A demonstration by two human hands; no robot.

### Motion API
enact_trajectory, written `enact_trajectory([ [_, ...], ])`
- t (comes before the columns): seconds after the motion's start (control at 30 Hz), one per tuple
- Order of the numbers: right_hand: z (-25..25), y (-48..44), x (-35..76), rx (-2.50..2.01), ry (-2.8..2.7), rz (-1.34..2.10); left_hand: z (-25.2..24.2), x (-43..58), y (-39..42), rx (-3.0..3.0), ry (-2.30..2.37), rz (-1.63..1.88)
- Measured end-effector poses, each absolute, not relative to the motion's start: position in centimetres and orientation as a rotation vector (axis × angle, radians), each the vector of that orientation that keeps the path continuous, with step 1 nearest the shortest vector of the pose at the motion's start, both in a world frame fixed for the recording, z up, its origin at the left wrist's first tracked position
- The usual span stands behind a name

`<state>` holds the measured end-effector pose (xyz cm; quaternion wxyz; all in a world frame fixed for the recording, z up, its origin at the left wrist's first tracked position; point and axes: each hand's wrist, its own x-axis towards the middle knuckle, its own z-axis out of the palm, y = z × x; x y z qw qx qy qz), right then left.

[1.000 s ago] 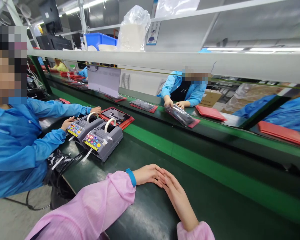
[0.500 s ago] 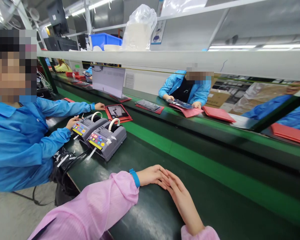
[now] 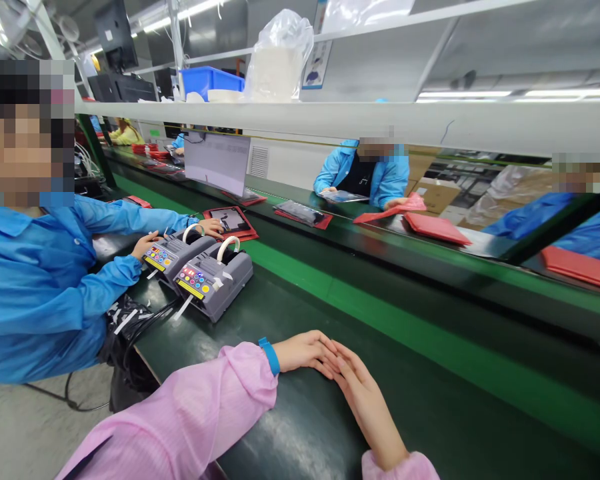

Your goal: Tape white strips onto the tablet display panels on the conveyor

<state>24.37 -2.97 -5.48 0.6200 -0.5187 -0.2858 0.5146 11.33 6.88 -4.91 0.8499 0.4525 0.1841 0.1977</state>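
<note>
My left hand [image 3: 307,352], with a blue band at the wrist, rests on the dark green bench top [image 3: 300,427]. Its fingers are stretched out and their tips meet those of my right hand [image 3: 363,383]. That hand also has long, straight fingers, and neither one holds anything. Nearest to them, up and to the left, stand two grey tape dispensers, the closer dispenser [image 3: 215,277] and the farther dispenser [image 3: 173,253], both with white tape rolls. Behind these lies a dark flat panel on a red sheet [image 3: 233,223], with a co-worker's hand at it.
A green belt strip [image 3: 360,303] runs along the bench. Beyond it, a co-worker in blue [image 3: 367,177] handles red sheeting beside a stack of red pouches [image 3: 435,227]. Another co-worker [image 3: 40,287] sits at the left. A white shelf beam [image 3: 330,120] crosses above.
My hands have not moved. The left co-worker's hand has reached onto the panel, which shifted slightly left. Across the belt, the other co-worker has set a panel down and pulled the red sheet rightward.
</note>
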Motion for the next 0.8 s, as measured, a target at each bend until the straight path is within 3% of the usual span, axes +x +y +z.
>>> enact_trajectory([
  [0.8,-5.31,-2.54,24.42,-1.218,-0.653,1.156,-4.76,11.6,6.96,0.97,0.412,0.408],
])
